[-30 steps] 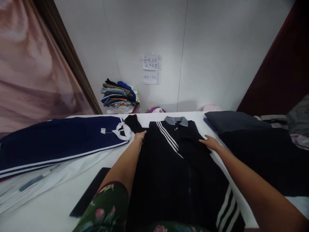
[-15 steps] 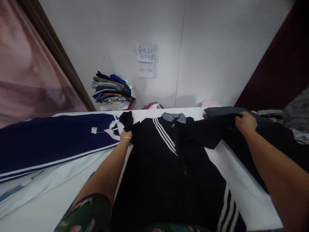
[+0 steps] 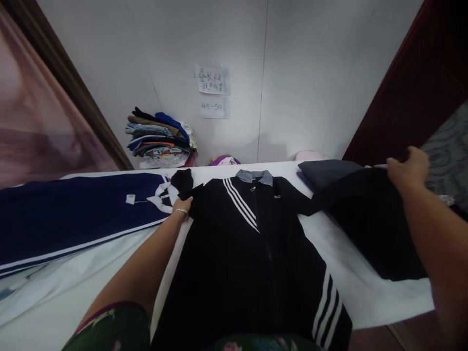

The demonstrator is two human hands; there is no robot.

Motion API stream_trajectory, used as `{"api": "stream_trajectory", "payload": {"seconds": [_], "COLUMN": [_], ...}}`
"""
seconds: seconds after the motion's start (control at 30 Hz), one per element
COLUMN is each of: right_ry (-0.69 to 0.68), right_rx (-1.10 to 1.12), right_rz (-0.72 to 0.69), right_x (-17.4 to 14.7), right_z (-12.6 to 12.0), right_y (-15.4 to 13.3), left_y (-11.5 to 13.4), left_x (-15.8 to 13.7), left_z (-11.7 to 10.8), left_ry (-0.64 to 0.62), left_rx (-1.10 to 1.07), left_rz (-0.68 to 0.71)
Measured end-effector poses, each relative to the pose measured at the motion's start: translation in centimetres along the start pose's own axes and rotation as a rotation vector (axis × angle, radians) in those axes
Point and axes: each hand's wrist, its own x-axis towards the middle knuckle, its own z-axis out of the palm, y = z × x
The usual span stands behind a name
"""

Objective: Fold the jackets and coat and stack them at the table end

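A black zip-front jacket (image 3: 234, 263) with a grey collar and white stripes lies spread out, front up, on the white table. My left hand (image 3: 183, 204) is closed on the end of its sleeve at the left, beside the white collar of a navy garment (image 3: 91, 209). Off to the right, my right hand (image 3: 409, 168) is raised and smeared by motion, its thumb and fingers apart. Black cloth (image 3: 376, 229) lies just below that hand; whether they touch I cannot tell.
A dark grey folded garment (image 3: 325, 170) lies at the table's back right. Behind the table's far edge stands a stack of folded clothes (image 3: 161, 139), near a purple-and-white bundle (image 3: 224, 160). Two paper notes (image 3: 214, 92) hang on the wall. A pink curtain (image 3: 47, 112) hangs at left.
My right hand has moved right and up, and its fingers have opened from the black sleeve. My left hand keeps its grip. The view has shifted slightly to the right.
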Motion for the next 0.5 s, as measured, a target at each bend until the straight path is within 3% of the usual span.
{"api": "stream_trajectory", "payload": {"seconds": [0.1,0.2,0.27,0.33,0.5], "right_ry": [-0.360,-0.646,-0.773,-0.891,-0.981], "right_rx": [0.223,0.524,0.619,0.688,0.685], "right_rz": [0.046,0.093,0.122,0.215,0.385], "right_x": [-4.9,-10.0,-12.6,-14.2,-14.9], "right_z": [-0.7,-0.1,1.2,3.1,9.5], "right_y": [-4.5,-9.1,-11.7,-13.9,-17.3], "left_y": [1.0,2.7,4.0,5.1,6.6], "left_x": [-0.9,-2.2,-3.0,-3.4,-2.0], "left_z": [-1.3,-2.5,-2.7,-2.3,1.2], "left_ry": [-0.006,0.069,0.075,0.000,-0.179], "left_rx": [0.077,0.286,0.427,0.483,0.487], "left_rz": [0.048,0.286,0.462,0.552,0.583]}}
